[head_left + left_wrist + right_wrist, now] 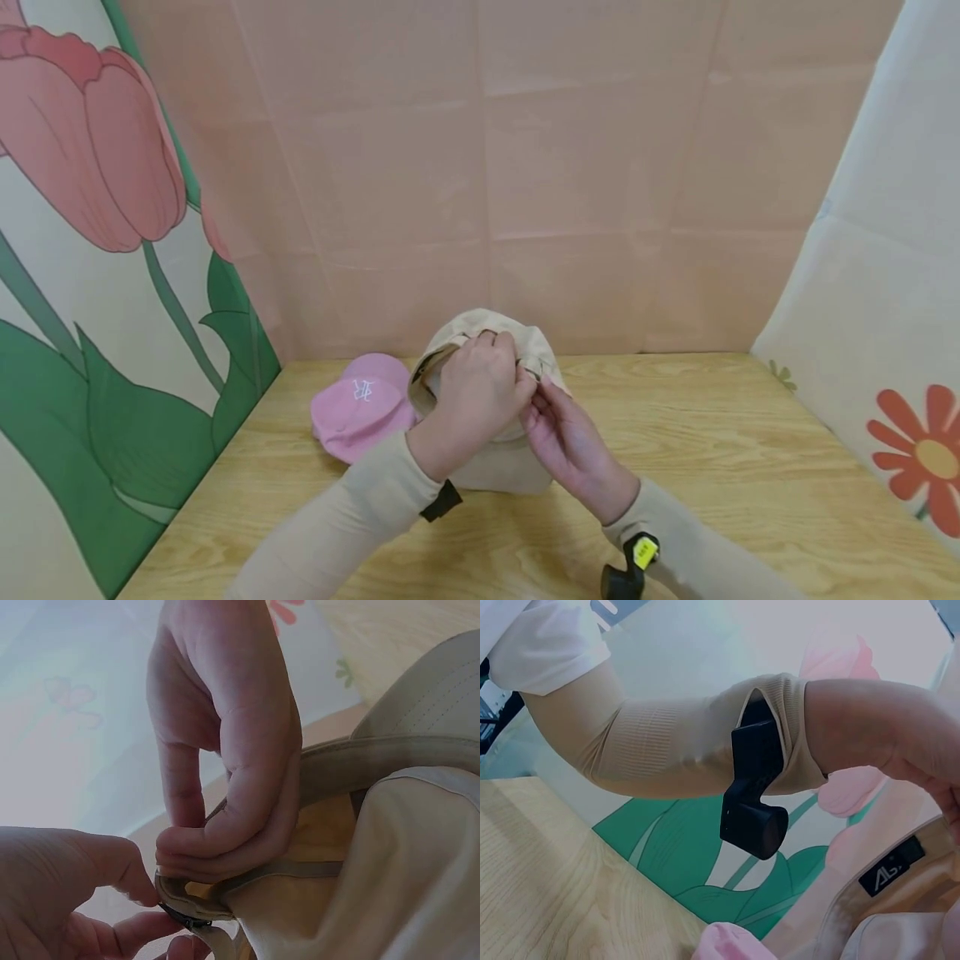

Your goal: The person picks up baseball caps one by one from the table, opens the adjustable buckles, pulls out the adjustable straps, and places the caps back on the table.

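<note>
A beige baseball cap (495, 462) stands on the table, its opening tilted toward the left and its brim low in front. Across the cap's back strap (281, 871), my left hand (480, 383) pinches the end beside a small dark buckle (186, 918). My right hand (566, 437) is close on the right, its fingers (225, 832) curled over the same strap. Inside the cap a black label (891, 866) with white letters shows in the right wrist view. In the head view, the left hand hides part of the strap.
A pink cap (367, 417) with white embroidery lies on the wooden table (712, 467), just left of the beige one. A pink backdrop (600, 167) rises behind, with flower-printed sheets at left and right. Black wrist cameras (622, 579) hang from the sleeves.
</note>
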